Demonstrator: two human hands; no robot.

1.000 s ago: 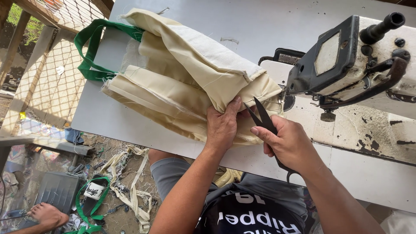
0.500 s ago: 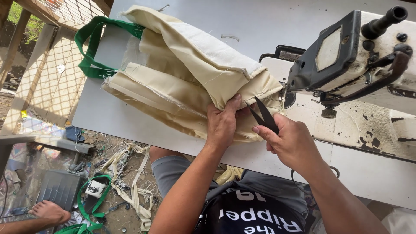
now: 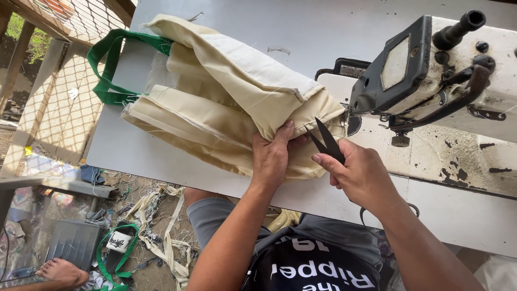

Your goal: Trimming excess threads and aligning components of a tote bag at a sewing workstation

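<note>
Head view, left hand [image 3: 273, 156] gripping cream bag [image 3: 215, 108], right hand [image 3: 362, 173] pinching black snips [image 3: 326, 141], sewing machine [image 3: 431, 70] close beside, green handle [image 3: 110, 70] behind.

Two hands: the left hand [image 3: 273, 156] and the right hand [image 3: 360, 175]. One pair of black snips [image 3: 326, 141], in the right hand. One cream bag [image 3: 226, 113] under the left hand, with one green strap [image 3: 110, 70] showing at its far end. One sewing machine [image 3: 441, 70] beyond the right hand. One tabletop [image 3: 301, 27] beneath both hands.
</note>
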